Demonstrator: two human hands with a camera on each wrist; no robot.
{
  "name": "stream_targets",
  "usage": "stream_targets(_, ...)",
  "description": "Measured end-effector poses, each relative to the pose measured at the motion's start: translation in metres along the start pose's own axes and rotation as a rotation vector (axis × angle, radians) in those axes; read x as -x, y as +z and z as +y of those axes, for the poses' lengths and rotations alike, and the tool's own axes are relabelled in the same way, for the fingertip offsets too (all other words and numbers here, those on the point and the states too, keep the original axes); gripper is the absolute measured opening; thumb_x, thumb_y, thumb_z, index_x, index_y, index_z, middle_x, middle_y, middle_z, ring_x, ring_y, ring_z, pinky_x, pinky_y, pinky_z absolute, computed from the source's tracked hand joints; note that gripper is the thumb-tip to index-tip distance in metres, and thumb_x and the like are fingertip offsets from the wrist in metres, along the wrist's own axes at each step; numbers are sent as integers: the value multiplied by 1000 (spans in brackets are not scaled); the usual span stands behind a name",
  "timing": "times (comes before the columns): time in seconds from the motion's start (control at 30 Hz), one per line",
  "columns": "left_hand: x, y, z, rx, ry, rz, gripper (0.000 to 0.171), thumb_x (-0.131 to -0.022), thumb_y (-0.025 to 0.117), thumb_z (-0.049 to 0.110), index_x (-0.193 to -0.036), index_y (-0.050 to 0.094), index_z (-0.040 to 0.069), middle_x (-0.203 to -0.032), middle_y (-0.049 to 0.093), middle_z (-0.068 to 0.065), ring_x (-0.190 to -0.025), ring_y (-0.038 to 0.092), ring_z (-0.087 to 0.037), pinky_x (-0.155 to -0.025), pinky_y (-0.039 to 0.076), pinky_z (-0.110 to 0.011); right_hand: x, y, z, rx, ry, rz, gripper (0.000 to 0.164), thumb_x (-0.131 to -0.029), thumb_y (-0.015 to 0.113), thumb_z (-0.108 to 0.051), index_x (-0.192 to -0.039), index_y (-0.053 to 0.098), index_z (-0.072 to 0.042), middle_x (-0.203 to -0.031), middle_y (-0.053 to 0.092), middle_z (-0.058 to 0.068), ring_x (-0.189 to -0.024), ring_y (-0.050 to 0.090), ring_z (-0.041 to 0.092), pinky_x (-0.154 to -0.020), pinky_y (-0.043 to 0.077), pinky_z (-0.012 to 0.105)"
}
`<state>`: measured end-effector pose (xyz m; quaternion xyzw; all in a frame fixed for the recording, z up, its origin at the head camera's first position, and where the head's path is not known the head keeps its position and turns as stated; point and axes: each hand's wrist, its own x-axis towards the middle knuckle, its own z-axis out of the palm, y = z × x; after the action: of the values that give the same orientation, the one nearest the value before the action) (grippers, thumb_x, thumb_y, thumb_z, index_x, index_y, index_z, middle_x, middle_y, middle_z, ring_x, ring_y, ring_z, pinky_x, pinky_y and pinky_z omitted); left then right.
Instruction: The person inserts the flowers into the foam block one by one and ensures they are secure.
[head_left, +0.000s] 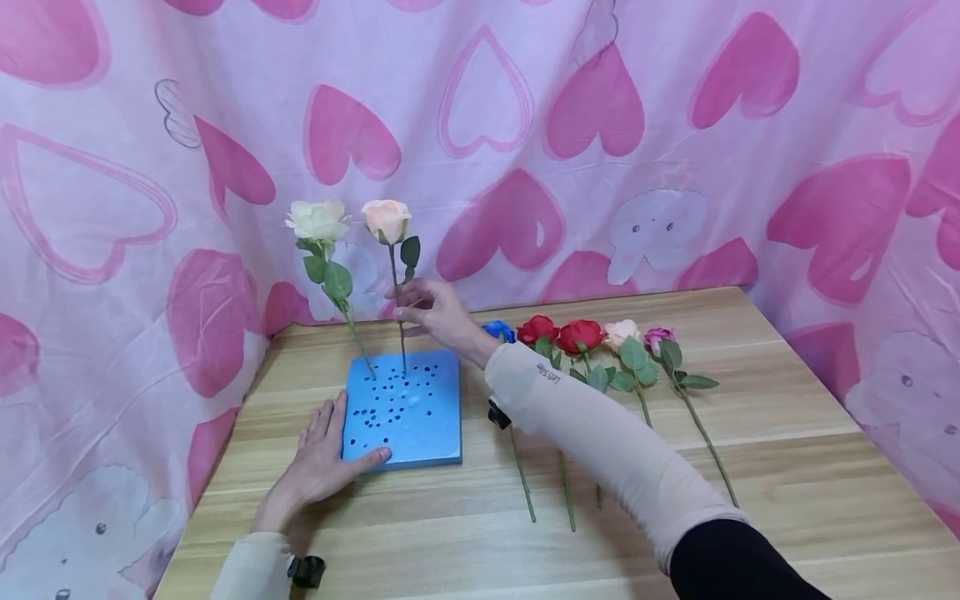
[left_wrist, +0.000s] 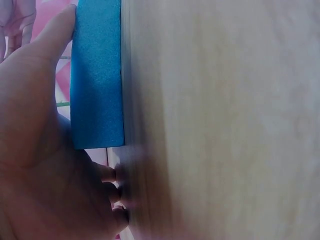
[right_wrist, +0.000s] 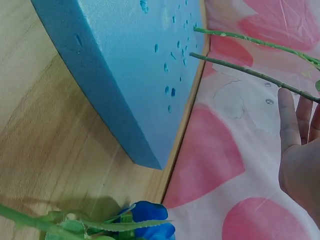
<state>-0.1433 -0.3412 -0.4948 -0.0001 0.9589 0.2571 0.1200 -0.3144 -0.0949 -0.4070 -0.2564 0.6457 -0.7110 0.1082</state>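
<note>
A blue foam block [head_left: 420,425] dotted with small holes lies on the wooden table. My left hand [head_left: 324,457] rests against its left side, fingers stretched along the edge and thumb on the near left part. My right hand [head_left: 444,315] pinches the stem of a pale peach artificial rose [head_left: 387,221] about midway, above the block's far half. The rose stands nearly upright, its lower stem end [right_wrist: 195,55] at the block's holed face in the right wrist view. Left of it, a cream-white rose [head_left: 318,222] stands in the block, leaning left.
Right of the block lie several artificial flowers in a row: a blue one [head_left: 498,331], two red roses [head_left: 581,336], a pale peach one [head_left: 621,333] and a purple-pink one [head_left: 660,337]. The right forearm passes over their stems. A pink heart-patterned curtain [head_left: 480,108] hangs behind the table.
</note>
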Motion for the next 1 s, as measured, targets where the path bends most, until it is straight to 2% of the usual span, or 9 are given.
stream_targets(0.1, 1, -1, 0, 1, 0, 0, 136, -94, 70, 79, -177, -8, 4, -181, -7, -36, -166, -10, -62, -130, -3, -80, -2, 2, 2, -11, 8, 6, 29, -106, 72, 1, -135, 74, -3, -114, 72, 15, -112, 73, 42, -97, 65, 62)
stream_targets(0.27, 0, -3, 1, -2, 3, 8, 136, -94, 71, 78, -177, -8, 4, -181, -6, -37, -166, -10, -62, -130, -3, -80, -6, 4, 3, -15, 13, 8, 28, -108, 71, 1, -135, 74, -4, -121, 71, 26, -109, 75, 32, -100, 62, 65)
stream_targets(0.33, 0, -2, 1, -1, 4, 7, 136, -94, 71, 78, -177, -8, 4, -181, -7, -36, -166, -11, -62, -130, -3, -80, -7, 4, 4, -5, 15, 9, 27, -108, 71, 0, -135, 74, -5, -122, 71, 27, -110, 75, 34, -99, 64, 63)
stream_targets(0.47, 1, -2, 2, 2, -3, 1, 136, -94, 71, 78, -177, -8, 4, -181, -7, -36, -166, -11, -62, -130, -4, -80, -8, 6, 5, 19, 33, 5, 27, -109, 71, -4, -135, 76, -8, -117, 74, 18, -114, 75, 36, -94, 68, 52)
stream_targets(0.53, 1, -2, 3, 5, -6, 3, 136, -94, 71, 78, -178, -7, 4, -181, -7, -36, -166, -11, -62, -130, -4, -80, -10, 7, 5, 28, 41, -4, 28, -109, 71, -6, -136, 76, -10, -115, 75, 13, -113, 77, 31, -92, 69, 47)
stream_targets(0.6, 1, -2, 3, 8, -7, 6, 136, -94, 71, 77, -178, -7, 4, -181, -6, -36, -166, -11, -62, -130, -4, -80, -11, 9, 6, 32, 43, -15, 28, -109, 71, -7, -136, 76, -11, -114, 75, 11, -111, 77, 27, -93, 69, 47)
stream_targets(0.7, 1, -1, 3, 10, -8, 6, 136, -94, 71, 78, -178, -7, 5, -182, -6, -36, -166, -11, -61, -130, -4, -80, -13, 10, 6, 31, 44, -18, 27, -109, 72, -7, -135, 76, -11, -113, 75, 12, -108, 78, 24, -95, 68, 52)
stream_targets(0.83, 0, -1, 2, 7, -10, 3, 136, -94, 71, 79, -178, -9, 6, -182, -7, -35, -166, -11, -60, -130, -4, -79, -15, 10, 9, 43, 50, -14, 27, -108, 72, -6, -135, 76, -9, -114, 76, 12, -107, 78, 26, -96, 67, 55)
stream_targets(1.0, 0, -1, 2, 5, -9, 6, 136, -94, 71, 79, -178, -8, 7, -182, -7, -35, -166, -11, -60, -130, -4, -79, -15, 8, 14, 72, 67, -23, 29, -109, 72, -6, -137, 74, -4, -118, 77, 12, -116, 76, 38, -95, 68, 54)
